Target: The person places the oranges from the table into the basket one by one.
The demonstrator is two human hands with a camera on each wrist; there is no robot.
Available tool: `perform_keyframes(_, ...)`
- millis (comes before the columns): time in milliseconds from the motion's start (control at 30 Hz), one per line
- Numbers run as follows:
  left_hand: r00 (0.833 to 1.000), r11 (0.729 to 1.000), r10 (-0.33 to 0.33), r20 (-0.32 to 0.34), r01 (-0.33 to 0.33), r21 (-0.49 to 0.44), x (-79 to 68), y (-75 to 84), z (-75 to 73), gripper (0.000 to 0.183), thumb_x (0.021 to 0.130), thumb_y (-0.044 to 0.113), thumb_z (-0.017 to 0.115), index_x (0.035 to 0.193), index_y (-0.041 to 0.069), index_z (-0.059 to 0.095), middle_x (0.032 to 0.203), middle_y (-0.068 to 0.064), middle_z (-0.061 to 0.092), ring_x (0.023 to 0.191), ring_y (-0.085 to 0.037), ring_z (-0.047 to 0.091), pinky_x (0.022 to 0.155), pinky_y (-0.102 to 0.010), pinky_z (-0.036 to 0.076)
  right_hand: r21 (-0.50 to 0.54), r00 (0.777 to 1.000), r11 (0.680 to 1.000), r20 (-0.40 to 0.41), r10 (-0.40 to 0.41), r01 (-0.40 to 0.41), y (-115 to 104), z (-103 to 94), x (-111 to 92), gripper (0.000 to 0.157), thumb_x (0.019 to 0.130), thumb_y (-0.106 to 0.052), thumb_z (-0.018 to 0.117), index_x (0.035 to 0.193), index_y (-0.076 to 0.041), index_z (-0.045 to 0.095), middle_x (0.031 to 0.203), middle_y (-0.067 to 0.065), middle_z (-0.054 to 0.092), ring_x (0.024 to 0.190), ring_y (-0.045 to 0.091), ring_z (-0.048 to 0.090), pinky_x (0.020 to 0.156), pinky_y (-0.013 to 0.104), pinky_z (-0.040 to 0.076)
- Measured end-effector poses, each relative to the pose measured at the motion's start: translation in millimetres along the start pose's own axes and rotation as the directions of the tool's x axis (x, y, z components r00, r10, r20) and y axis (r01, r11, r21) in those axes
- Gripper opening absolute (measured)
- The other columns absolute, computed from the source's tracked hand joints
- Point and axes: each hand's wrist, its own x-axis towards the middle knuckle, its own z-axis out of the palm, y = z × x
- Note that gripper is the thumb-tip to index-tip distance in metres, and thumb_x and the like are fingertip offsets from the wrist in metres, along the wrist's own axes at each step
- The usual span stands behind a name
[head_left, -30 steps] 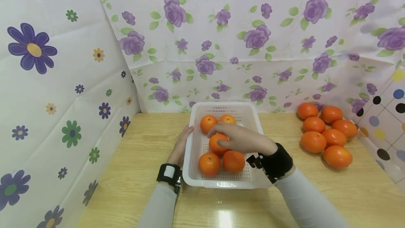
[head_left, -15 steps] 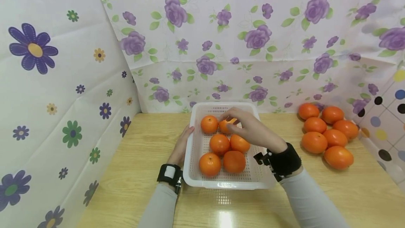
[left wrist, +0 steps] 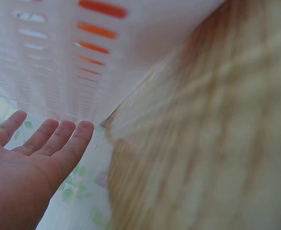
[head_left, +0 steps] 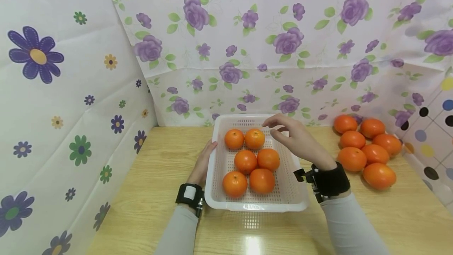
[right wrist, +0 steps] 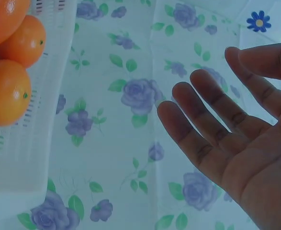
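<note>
1) We see the left hand [head_left: 201, 166] at the basket [head_left: 253, 207]'s nine o'clock rim, fingers straight, slightly spread
2) Inside the basket we count six oranges [head_left: 245, 162], three rows of two
3) We find the right hand [head_left: 299, 137] above the two o'clock rim, fingers loosely bent, slightly apart
4) Towards three o'clock, we see seven orange-red fruits [head_left: 375, 155] clustered on the table [head_left: 152, 200]

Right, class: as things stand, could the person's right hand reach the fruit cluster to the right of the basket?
Probably yes: the right hand holds nothing, and no object shows between it and the fruit cluster on the table.
</note>
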Motion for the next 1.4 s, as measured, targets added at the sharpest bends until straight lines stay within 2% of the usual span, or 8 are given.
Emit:
perform_keyframes(200, 1.0, 1.0, -0.004, -0.015, 0.004, -0.007, -1.6, 0.3, 1.9, 0.071, 0.102, 0.065, 0.048, 0.163, 0.037, 0.026, 0.162, -0.015, 0.038, 0.14, -0.037, 0.044, 0.105, -0.05, 0.046, -0.019, 0.997, 0.999, -0.068, 0.028, -0.029, 4, -9.4, -9, 0.022, 0.106, -0.006, 0.057, 0.127, -0.005, 0.065, 0.129, 0.013, 0.064, 0.123, 0.032, 0.058, 0.102, 0.057, 0.048)
perform_keyframes(400, 1.0, 1.0, -0.012, -0.018, 0.011, -0.014, -3.0, 0.2, 3.6, 0.072, 0.103, 0.064, 0.047, 0.165, 0.036, 0.023, 0.163, -0.015, 0.036, 0.141, -0.038, 0.043, 0.109, -0.053, 0.044, -0.045, 0.982, 0.999, -0.187, 0.014, -0.022, 7, -19.4, -20, 0.022, 0.105, -0.003, 0.058, 0.126, -0.003, 0.065, 0.132, 0.016, 0.062, 0.129, 0.034, 0.052, 0.105, 0.06, 0.042)
perform_keyframes(533, 1.0, 1.0, -0.006, -0.014, 0.006, -0.007, -2.9, 0.1, 4.4, 0.073, 0.104, 0.064, 0.046, 0.166, 0.034, 0.021, 0.164, -0.016, 0.035, 0.142, -0.038, 0.042, 0.109, -0.053, 0.043, -0.049, 0.963, 0.998, -0.268, 0.011, -0.025, 10, -29.1, -31, 0.023, 0.105, -0.003, 0.059, 0.126, -0.003, 0.067, 0.131, 0.014, 0.063, 0.128, 0.021, 0.052, 0.106, 0.036, 0.043)
perform_keyframes(667, 1.0, 1.0, -0.01, -0.015, 0.009, -0.013, -2.5, 0.9, 4.8, 0.071, 0.103, 0.065, 0.047, 0.164, 0.037, 0.024, 0.163, -0.016, 0.037, 0.141, -0.038, 0.043, 0.107, -0.052, 0.045, -0.039, 0.934, 0.998, -0.355, 0.038, -0.056, 15, -39.6, -44, 0.025, 0.104, -0.002, 0.058, 0.128, -0.004, 0.067, 0.131, 0.009, 0.063, 0.123, 0.005, 0.05, 0.101, 0.017, 0.039)
perform_keyframes(933, 1.0, 1.0, 0.011, 0.0, -0.011, -0.014, -1.4, 0.1, 4.5, 0.07, 0.105, 0.062, 0.045, 0.165, 0.034, 0.023, 0.164, -0.016, 0.036, 0.142, -0.038, 0.042, 0.108, -0.053, 0.045, -0.002, 0.869, 0.992, -0.484, 0.109, -0.125, 20, -58.1, -66, 0.025, 0.106, -0.006, 0.058, 0.129, -0.001, 0.067, 0.126, -0.012, 0.06, 0.117, 0.002, 0.054, 0.097, 0.012, 0.042)
perform_keyframes(1133, 1.0, 1.0, 0.022, 0.002, -0.022, -0.018, -1.1, 0.4, 4.1, 0.071, 0.104, 0.064, 0.046, 0.165, 0.035, 0.024, 0.163, -0.016, 0.037, 0.142, -0.039, 0.043, 0.108, -0.054, 0.046, 0.009, 0.8, 0.977, -0.573, 0.178, -0.211, 29, -71.5, -79, 0.028, 0.106, -0.01, 0.059, 0.131, 0.0, 0.066, 0.125, -0.009, 0.062, 0.115, 0.002, 0.055, 0.094, 0.013, 0.042)
perform_keyframes(1300, 1.0, 1.0, 0.026, 0.0, -0.026, -0.012, 0.0, 0.8, 2.1, 0.071, 0.103, 0.064, 0.046, 0.165, 0.034, 0.025, 0.161, -0.017, 0.039, 0.14, -0.039, 0.044, 0.107, -0.052, 0.047, 0.063, 0.744, 0.936, -0.588, 0.316, -0.347, 35, -89.7, -102, 0.035, 0.108, -0.02, 0.055, 0.14, -0.006, 0.061, 0.131, -0.006, 0.057, 0.114, 0.005, 0.053, 0.093, 0.015, 0.041)
perform_keyframes(1400, 1.0, 1.0, 0.028, -0.005, -0.028, -0.011, 0.9, 1.0, 0.6, 0.069, 0.104, 0.062, 0.047, 0.164, 0.034, 0.026, 0.16, -0.017, 0.041, 0.139, -0.039, 0.046, 0.105, -0.053, 0.048, 0.091, 0.732, 0.904, -0.554, 0.395, -0.419, 38, -101.1, -115, 0.041, 0.109, -0.022, 0.052, 0.149, -0.015, 0.052, 0.136, -0.012, 0.05, 0.122, 0.012, 0.048, 0.098, 0.014, 0.039)
